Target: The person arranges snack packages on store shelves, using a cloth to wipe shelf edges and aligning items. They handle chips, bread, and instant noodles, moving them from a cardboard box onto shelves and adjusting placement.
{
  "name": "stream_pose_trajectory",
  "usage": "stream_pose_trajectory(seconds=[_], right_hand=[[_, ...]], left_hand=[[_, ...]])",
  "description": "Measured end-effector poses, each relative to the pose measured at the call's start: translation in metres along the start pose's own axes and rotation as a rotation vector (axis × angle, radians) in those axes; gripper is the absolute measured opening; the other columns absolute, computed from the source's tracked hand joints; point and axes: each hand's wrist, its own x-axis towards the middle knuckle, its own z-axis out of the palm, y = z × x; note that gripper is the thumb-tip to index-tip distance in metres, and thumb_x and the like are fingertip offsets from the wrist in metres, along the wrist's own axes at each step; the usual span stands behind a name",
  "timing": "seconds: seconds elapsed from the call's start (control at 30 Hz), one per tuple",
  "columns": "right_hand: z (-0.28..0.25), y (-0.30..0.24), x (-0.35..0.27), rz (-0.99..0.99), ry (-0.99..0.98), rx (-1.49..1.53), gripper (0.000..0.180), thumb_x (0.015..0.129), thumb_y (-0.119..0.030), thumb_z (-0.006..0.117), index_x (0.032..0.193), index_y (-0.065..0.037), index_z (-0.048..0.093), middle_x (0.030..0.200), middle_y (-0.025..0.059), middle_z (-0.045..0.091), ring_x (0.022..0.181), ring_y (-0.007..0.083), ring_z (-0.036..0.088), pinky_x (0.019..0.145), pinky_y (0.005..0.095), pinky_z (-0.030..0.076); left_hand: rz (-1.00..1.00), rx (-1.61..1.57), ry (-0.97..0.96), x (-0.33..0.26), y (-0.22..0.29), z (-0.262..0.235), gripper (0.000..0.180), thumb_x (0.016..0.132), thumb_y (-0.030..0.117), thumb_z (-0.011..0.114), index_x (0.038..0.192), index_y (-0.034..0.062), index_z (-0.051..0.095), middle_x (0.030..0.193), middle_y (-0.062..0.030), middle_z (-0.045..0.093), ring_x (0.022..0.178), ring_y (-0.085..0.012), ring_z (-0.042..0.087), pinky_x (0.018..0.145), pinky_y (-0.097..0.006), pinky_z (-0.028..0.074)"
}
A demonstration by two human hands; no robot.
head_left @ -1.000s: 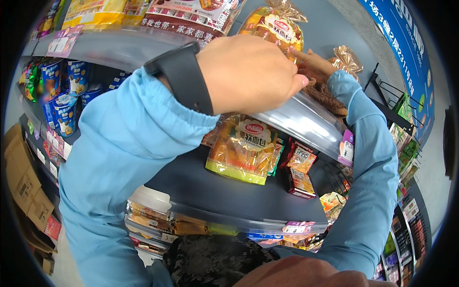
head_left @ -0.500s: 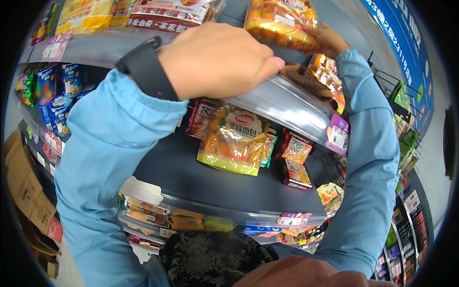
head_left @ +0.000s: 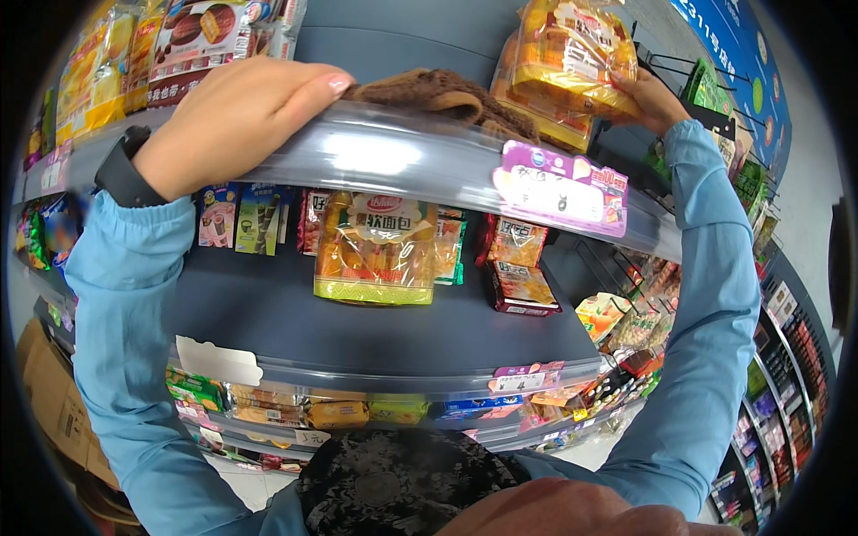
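My left hand (head_left: 246,116), a black watch (head_left: 134,170) on its wrist, is closed at the front rim of the upper shelf. A fuzzy brown cloth (head_left: 429,94) runs from its thumb rightward along that shelf; the fingers behind are partly hidden. At the upper right my right hand (head_left: 657,100) grips the side of a clear-and-yellow bread bag (head_left: 576,54), tilted up. Another yellow-based bread bag (head_left: 559,125) sits behind and below it on the shelf.
The shelf's clear front strip (head_left: 375,152) carries a purple price tag (head_left: 563,188). Below stand a bread bag (head_left: 375,255) and small red snack packs (head_left: 523,268). Yellow snack bags (head_left: 94,80) fill the upper left. Wire racks (head_left: 688,76) flank the right side.
My left hand has moved left along the shelf rim, and the brown cloth now lies further left. My right hand has tilted the bread bag up, uncovering another behind it. The view has shifted.
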Motion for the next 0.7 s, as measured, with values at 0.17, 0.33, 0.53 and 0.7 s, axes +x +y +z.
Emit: stream_pose_trajectory(seconds=[0.17, 0.33, 0.53, 0.7], right_hand=[[0.0, 0.037, -0.006, 0.054, -0.1, 0.163, 0.045, 0.104, -0.03, 0.063, 0.139, -0.009, 0.047, 0.125, 0.0152, 0.066, 0.104, 0.0312, 0.07, 0.077, 0.0565, 0.06], [0.029, 0.053, -0.022, -0.003, -0.19, 0.298, 0.053, 0.104, -0.032, 0.063, 0.146, -0.01, 0.038, 0.135, 0.0157, 0.059, 0.108, 0.0328, 0.068, 0.082, 0.0577, 0.059], [0.012, 0.056, -0.012, 0.072, -0.023, -0.451, 0.101, 0.091, -0.057, 0.073, 0.152, 0.005, 0.022, 0.152, 0.0327, 0.04, 0.138, 0.0474, 0.045, 0.095, 0.068, 0.049], [0.015, 0.01, -0.036, -0.244, 0.102, -0.49, 0.097, 0.092, -0.058, 0.07, 0.161, -0.006, 0.026, 0.149, 0.0293, 0.049, 0.139, 0.0411, 0.049, 0.106, 0.0575, 0.044]], left_hand=[[0.034, -0.065, 0.084, -0.001, -0.009, 0.004, 0.045, 0.109, 0.037, 0.043, 0.119, 0.0024, 0.07, 0.108, -0.0191, 0.073, 0.101, -0.0402, 0.066, 0.088, -0.045, 0.052], [0.022, -0.101, 0.06, -0.002, -0.005, 0.001, 0.047, 0.109, 0.037, 0.043, 0.12, 0.0009, 0.07, 0.11, -0.0193, 0.073, 0.102, -0.0384, 0.067, 0.089, -0.043, 0.052], [0.086, -0.031, 0.082, -0.003, -0.01, 0.004, 0.045, 0.109, 0.036, 0.042, 0.121, 0.0014, 0.069, 0.111, -0.0191, 0.073, 0.104, -0.0383, 0.067, 0.089, -0.043, 0.052], [0.007, 0.039, 0.0, -0.002, 0.001, -0.005, 0.04, 0.11, 0.03, 0.043, 0.127, 0.002, 0.067, 0.116, -0.0178, 0.072, 0.104, -0.0342, 0.068, 0.095, -0.04, 0.051]])
